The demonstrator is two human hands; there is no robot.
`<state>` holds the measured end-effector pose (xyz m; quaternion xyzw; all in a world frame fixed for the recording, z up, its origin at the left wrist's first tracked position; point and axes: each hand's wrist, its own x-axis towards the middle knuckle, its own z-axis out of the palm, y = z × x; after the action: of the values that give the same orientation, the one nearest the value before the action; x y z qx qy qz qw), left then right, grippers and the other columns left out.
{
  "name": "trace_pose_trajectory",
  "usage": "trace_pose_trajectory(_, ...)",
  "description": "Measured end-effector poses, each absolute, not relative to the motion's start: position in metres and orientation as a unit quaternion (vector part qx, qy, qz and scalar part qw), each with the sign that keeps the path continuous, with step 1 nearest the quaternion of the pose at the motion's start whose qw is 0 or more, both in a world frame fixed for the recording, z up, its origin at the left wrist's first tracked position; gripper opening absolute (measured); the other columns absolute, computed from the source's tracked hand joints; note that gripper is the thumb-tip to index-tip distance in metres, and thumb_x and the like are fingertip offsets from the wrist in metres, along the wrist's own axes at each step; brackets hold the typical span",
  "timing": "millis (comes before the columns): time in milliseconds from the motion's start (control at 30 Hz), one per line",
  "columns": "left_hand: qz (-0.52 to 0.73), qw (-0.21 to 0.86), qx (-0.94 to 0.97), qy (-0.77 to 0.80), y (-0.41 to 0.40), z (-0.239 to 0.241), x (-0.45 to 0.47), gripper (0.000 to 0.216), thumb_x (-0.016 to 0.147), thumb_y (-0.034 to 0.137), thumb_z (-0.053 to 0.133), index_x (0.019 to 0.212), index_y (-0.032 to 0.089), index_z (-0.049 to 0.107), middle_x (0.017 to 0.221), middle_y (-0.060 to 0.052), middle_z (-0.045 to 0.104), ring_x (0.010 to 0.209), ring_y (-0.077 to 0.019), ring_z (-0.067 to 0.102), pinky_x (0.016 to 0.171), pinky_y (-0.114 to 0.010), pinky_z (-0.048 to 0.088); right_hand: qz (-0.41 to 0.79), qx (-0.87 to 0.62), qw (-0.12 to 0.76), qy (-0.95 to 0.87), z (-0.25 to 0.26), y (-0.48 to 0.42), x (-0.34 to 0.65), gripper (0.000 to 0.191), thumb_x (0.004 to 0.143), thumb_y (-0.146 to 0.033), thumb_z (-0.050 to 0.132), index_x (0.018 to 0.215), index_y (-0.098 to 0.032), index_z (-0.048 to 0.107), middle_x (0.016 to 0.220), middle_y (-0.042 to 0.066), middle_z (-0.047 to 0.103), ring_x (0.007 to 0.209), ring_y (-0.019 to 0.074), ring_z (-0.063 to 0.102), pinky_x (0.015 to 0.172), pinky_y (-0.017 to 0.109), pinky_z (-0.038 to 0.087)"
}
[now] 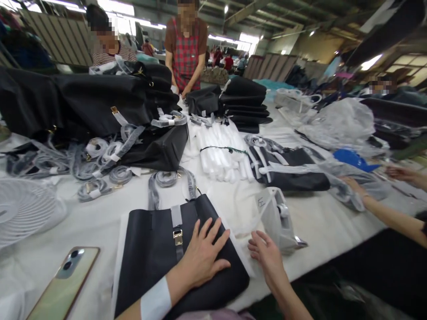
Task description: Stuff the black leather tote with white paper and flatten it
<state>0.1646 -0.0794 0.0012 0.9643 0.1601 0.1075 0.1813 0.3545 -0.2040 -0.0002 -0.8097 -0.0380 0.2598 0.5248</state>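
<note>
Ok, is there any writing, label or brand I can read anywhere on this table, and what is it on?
One handwritten mark, on the white paper tag beside the clear plastic bag: too small to read for certain.
Black handbag under the left hand: gold clasp, no readable brand.
Phone: no readable text.
Right hand: rests near the bag's edge.

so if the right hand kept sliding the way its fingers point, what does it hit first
Probably the clear plastic packet just ahead of the right hand, whose fingers point up and left across thin white wrapping on the table. Depth is unclear.

Bright overhead glare, warped edges
</note>
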Motion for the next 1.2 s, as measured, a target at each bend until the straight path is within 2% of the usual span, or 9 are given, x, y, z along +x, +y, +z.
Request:
trace_pose_trajectory(67, 0.097, 0.177, 0.969, 0.142, -0.080, -0.010, 0.170, 0.077, 0.087, 0.063, 0.048, 0.151, 0.035, 0.013, 0.160, -0.007, 0.019, 0.143, -0.0371, 0.022, 0.109, -0.069, 0.029, 0.291, -0.795, 0.532, -0.002, -0.007, -0.195, 0.368, 0.067, 0.060, -0.057, 0.077, 0.107, -0.013, 0.058, 0.074, 0.007, 0.070, 0.069, 0.0230, 0.068, 0.049, 0.027, 0.049)
trace_pose_trajectory(167, 0.091, 0.171, 0.972, 0.134, -0.082, -0.021, 0.171, 0.074, 0.089, 0.066, 0.038, 0.151, 0.037, 0.009, 0.161, -0.004, 0.016, 0.144, -0.0369, 0.020, 0.108, -0.071, 0.029, 0.274, -0.792, 0.546, -0.019, -0.016, -0.178, 0.379, 0.054, 0.054, -0.056, 0.080, 0.082, -0.012, 0.066, 0.060, 0.004, 0.066, 0.059, 0.0206, 0.063, 0.043, 0.025, 0.043)
trace_pose_trajectory(267, 0.090, 0.169, 0.972, 0.135, -0.083, -0.024, 0.170, 0.072, 0.090, 0.066, 0.033, 0.151, 0.037, 0.006, 0.162, -0.003, 0.014, 0.144, -0.0358, 0.019, 0.108, -0.070, 0.029, 0.240, -0.782, 0.575, -0.027, -0.023, -0.167, 0.383, 0.045, 0.054, -0.054, 0.080, 0.066, -0.014, 0.064, 0.051, 0.001, 0.061, 0.050, 0.0169, 0.057, 0.042, 0.026, 0.041)
trace_pose_trajectory(500, 0.089, 0.175, 0.971, 0.136, -0.084, -0.024, 0.169, 0.071, 0.091, 0.065, 0.031, 0.151, 0.036, 0.006, 0.162, -0.002, 0.012, 0.145, -0.0359, 0.018, 0.109, -0.070, 0.026, 0.200, -0.731, 0.651, -0.032, -0.015, -0.165, 0.383, 0.053, 0.060, -0.056, 0.074, 0.091, -0.013, 0.069, 0.071, 0.003, 0.069, 0.063, 0.0173, 0.062, 0.057, 0.028, 0.050)
trace_pose_trajectory(700, 0.092, 0.179, 0.970, 0.133, -0.084, -0.025, 0.169, 0.071, 0.091, 0.068, 0.026, 0.151, 0.036, 0.006, 0.162, -0.003, 0.012, 0.145, -0.0355, 0.018, 0.109, -0.071, 0.026, 0.195, -0.650, 0.734, -0.023, 0.026, -0.156, 0.382, 0.041, 0.052, -0.039, 0.085, 0.081, -0.019, 0.065, 0.074, -0.003, 0.066, 0.063, 0.0103, 0.058, 0.056, 0.020, 0.047)
trace_pose_trajectory(800, 0.102, 0.177, 0.970, 0.134, -0.085, -0.027, 0.168, 0.072, 0.090, 0.069, 0.027, 0.151, 0.037, 0.007, 0.162, -0.003, 0.014, 0.145, -0.0353, 0.020, 0.109, -0.070, 0.027, 0.208, -0.637, 0.740, -0.049, 0.043, -0.150, 0.379, 0.042, 0.052, -0.042, 0.086, 0.080, -0.020, 0.062, 0.072, -0.005, 0.062, 0.061, 0.0089, 0.056, 0.055, 0.019, 0.046)
trace_pose_trajectory(900, 0.115, 0.172, 0.969, 0.134, -0.084, -0.028, 0.167, 0.072, 0.090, 0.068, 0.029, 0.151, 0.036, 0.008, 0.162, -0.003, 0.014, 0.144, -0.0351, 0.021, 0.109, -0.070, 0.027, 0.173, -0.695, 0.686, -0.124, 0.052, -0.148, 0.375, 0.043, 0.061, -0.054, 0.080, 0.076, -0.019, 0.060, 0.065, -0.004, 0.059, 0.055, 0.0100, 0.052, 0.050, 0.021, 0.043)
trace_pose_trajectory(1000, 0.127, 0.163, 0.970, 0.131, -0.084, -0.028, 0.167, 0.072, 0.091, 0.066, 0.032, 0.151, 0.034, 0.010, 0.161, -0.003, 0.016, 0.144, -0.0354, 0.022, 0.109, -0.070, 0.027, 0.119, -0.778, 0.553, -0.272, 0.063, -0.149, 0.364, 0.042, 0.075, -0.059, 0.067, 0.066, -0.019, 0.057, 0.053, -0.004, 0.053, 0.048, 0.0108, 0.046, 0.046, 0.023, 0.037)
trace_pose_trajectory(1200, 0.149, 0.141, 0.971, 0.121, -0.086, -0.035, 0.167, 0.070, 0.091, 0.061, 0.040, 0.150, 0.031, 0.020, 0.155, -0.007, 0.033, 0.142, -0.0358, 0.024, 0.111, -0.067, 0.025, 0.015, -0.728, 0.286, -0.623, 0.075, -0.140, 0.303, 0.043, 0.093, -0.040, 0.047, 0.058, -0.018, 0.059, 0.047, 0.000, 0.052, 0.044, 0.0109, 0.045, 0.050, 0.027, 0.030)
